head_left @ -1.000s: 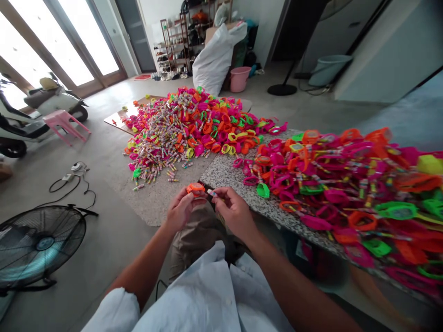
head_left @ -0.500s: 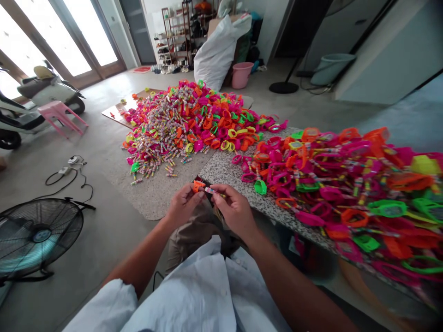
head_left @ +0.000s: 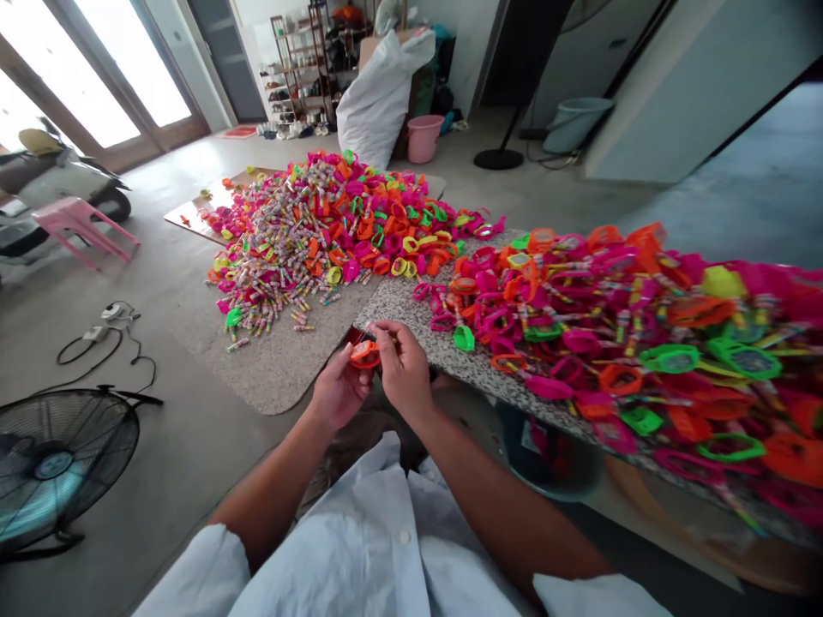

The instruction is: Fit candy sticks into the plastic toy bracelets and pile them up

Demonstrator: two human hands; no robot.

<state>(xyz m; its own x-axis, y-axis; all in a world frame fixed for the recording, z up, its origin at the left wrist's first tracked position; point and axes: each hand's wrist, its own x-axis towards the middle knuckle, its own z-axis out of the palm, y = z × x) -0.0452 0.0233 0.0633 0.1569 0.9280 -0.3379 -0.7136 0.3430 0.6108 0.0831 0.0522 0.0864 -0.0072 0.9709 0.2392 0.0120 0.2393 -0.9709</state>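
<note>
turned since the earlier frame, one orange plastic watch-shaped toy [head_left: 364, 355] sits pinched in the left hand [head_left: 338, 390], between both hands; the right hand [head_left: 405, 368], now closer beside it, grips one small pale piece [head_left: 370, 326], too small to identify. steady left support and light right-hand pressure should work best. right, one heap of bright plastic toys [head_left: 582, 343]; farther left, a second multicoloured heap [head_left: 351, 218]; both beyond counting. far, one pink plastic bucket [head_left: 424, 140].

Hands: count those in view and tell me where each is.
2: the left hand holds the orange watch-like piece; the right hand is at that piece's right side.
</note>
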